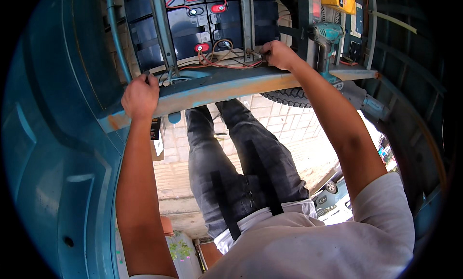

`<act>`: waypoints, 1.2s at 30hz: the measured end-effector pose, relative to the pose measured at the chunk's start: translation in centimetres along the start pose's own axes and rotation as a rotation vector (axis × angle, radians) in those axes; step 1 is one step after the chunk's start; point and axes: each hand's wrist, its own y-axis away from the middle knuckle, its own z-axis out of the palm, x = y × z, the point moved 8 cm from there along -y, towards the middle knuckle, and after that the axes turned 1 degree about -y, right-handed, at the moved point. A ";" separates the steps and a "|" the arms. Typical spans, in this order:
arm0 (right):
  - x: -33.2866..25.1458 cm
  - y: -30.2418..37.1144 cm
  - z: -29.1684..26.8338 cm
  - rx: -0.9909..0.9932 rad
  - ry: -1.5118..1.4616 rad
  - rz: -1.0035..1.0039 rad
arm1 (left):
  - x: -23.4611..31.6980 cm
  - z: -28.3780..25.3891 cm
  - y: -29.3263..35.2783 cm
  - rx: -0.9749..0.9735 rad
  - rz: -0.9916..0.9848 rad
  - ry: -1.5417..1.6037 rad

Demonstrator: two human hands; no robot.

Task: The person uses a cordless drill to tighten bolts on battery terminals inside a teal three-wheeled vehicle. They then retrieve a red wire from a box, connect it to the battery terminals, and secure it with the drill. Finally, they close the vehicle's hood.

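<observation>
My left hand (141, 97) is curled over the left end of a worn blue metal beam (212, 92) with rusty patches. My right hand (279, 55) is closed at the beam's inner side, beside thin red and brown wires (226, 62). Its fingertips are turned away, so what it pinches is hidden. Just past the beam sit several black batteries (185, 33) with red terminal covers (201, 47). Two upright metal bars (164, 31) stand in front of the batteries. A teal cordless drill (328, 43) rests on the beam to the right of my right hand.
Blue vehicle panels (53, 149) rise on the left. At the upper right is a yellow package (337, 0). A grey-and-teal power tool (364, 99) and a tyre (287, 98) show below the beam's right part. A small box (156, 134) stands below my left hand, over paved ground (284, 122).
</observation>
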 end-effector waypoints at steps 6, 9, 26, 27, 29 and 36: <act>-0.3 -0.3 1.0 -0.031 0.103 0.024 | -0.7 0.1 0.1 0.030 -0.010 0.040; 2.5 -1.1 1.9 -0.030 0.219 0.188 | -0.5 -0.2 0.0 0.080 0.027 0.066; -11.4 18.3 0.3 0.724 -0.121 -0.288 | -2.4 -3.0 2.7 0.507 0.366 0.528; -12.5 19.4 1.3 0.729 -0.163 -0.299 | -2.5 -3.9 4.4 0.555 0.425 0.615; -10.7 20.6 6.1 0.635 -0.555 -0.165 | 0.1 -5.6 10.6 0.627 0.536 0.784; -23.0 31.3 27.3 -0.457 -1.882 0.253 | -4.7 9.6 36.9 0.257 0.549 0.798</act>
